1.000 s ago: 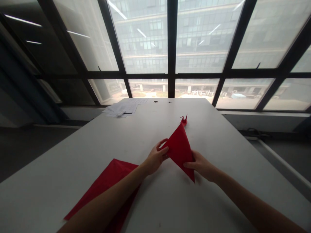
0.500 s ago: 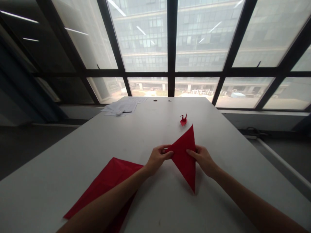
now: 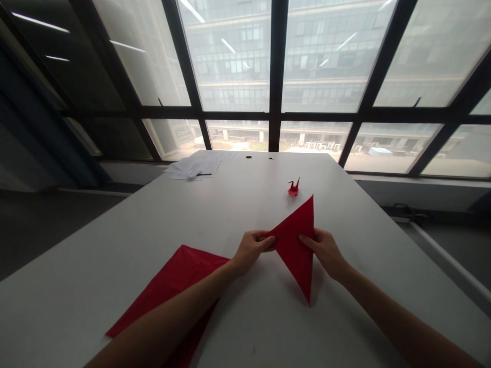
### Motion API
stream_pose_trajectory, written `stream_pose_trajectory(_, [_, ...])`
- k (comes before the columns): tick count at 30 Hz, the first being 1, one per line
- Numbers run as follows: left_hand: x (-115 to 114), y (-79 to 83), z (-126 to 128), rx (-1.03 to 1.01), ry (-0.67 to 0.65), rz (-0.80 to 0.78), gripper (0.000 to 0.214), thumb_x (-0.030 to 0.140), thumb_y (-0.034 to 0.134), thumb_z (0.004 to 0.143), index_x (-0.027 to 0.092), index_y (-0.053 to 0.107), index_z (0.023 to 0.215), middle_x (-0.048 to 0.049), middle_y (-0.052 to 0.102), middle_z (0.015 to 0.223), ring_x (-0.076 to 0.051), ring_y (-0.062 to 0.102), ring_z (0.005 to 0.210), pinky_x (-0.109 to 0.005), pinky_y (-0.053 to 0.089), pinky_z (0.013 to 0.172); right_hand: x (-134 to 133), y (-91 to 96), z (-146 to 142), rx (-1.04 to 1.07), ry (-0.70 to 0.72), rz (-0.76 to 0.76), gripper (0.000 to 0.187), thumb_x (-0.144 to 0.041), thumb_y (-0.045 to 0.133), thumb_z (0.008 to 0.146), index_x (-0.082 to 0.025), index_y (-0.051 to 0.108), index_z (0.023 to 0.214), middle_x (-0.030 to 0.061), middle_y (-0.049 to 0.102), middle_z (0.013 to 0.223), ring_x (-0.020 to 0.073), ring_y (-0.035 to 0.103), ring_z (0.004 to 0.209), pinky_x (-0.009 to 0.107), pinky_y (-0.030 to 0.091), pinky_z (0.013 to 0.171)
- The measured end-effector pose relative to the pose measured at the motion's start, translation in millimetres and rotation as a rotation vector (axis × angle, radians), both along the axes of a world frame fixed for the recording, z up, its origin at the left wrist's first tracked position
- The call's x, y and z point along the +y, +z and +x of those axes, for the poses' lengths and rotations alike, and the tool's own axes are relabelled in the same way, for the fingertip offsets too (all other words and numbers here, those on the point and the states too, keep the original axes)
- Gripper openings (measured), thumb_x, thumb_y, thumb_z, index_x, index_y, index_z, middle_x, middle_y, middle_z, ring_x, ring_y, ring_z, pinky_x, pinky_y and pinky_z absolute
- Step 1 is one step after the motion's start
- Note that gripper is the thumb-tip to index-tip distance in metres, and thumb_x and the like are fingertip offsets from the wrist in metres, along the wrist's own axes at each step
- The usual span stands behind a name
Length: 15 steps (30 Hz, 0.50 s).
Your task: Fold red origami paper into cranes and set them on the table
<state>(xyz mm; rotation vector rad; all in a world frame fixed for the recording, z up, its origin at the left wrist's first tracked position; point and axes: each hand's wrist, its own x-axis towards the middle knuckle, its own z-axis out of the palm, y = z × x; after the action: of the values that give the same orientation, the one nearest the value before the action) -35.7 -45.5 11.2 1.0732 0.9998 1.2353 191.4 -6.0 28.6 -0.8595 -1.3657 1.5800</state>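
Tall windows (image 3: 238,56) fill the upper half of the frame, and below them a white surface (image 3: 245,204) runs down to the bottom edge. Right of centre, a red paper triangle (image 3: 293,245) is held between two hands, its long side nearly upright on the right; whether its lower tip touches the surface cannot be told.

The left hand (image 3: 255,248) has its grip closed on the triangle's left corner, thumb in front. The right hand (image 3: 320,250) pinches the right side near its middle, thumb on the face and fingers behind.

Such paper should be very light, crisp along folds but easily bent, creased or torn, so a soft hold near the edges or corners suits it best. It looks matt, so slipping seems unlikely.

A larger red sheet (image 3: 172,278) lies at lower left, partly beneath the left forearm in view. A small red crane (image 3: 293,191) stands just beyond the top tip, limiting forward movement; white papers (image 3: 192,166) sit farther off, upper left of centre. Lower right offers the most room, out to the surface's slanting edge.
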Motion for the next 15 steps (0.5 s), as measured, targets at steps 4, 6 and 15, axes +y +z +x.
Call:
stream_pose_trajectory(4, [-0.4,0.2,0.5,-0.005,0.005,-0.006,0.042,0.038,0.08,0.078,0.008,0.074,0.107,-0.0142,0.076,0.102,-0.022,0.072,0.09,-0.037,0.058,0.088,-0.8,1.8,0.5,0.001,-0.003,-0.009,0.039,-0.046,0.08,0.074,-0.017,0.073,0.099,0.0115,0.076,0.1,0.031,0.071,0.087,0.043,0.059,0.076])
stream_pose_trajectory(6, [-0.9,1.6,0.9,-0.007,0.015,-0.015,0.043,0.038,0.08,0.077,0.008,0.074,0.107,-0.0148,0.076,0.102,-0.023,0.072,0.09,-0.038,0.058,0.089,-1.0,1.8,0.9,0.001,-0.001,-0.009,0.039,-0.046,0.08,0.074,-0.017,0.073,0.1,0.0115,0.076,0.1,0.0312,0.071,0.088,0.043,0.059,0.076])
stream_pose_trajectory(15, [-3.3,8.9,1.3,0.033,0.04,-0.053,0.04,0.041,0.08,0.077,0.008,0.077,0.099,-0.014,0.077,0.093,-0.018,0.07,0.078,-0.031,0.058,0.08,0.7,-0.7,3.0,-0.006,-0.007,-0.019,0.039,-0.046,0.078,0.076,-0.017,0.073,0.103,0.0107,0.076,0.101,0.03,0.072,0.085,0.045,0.06,0.077])
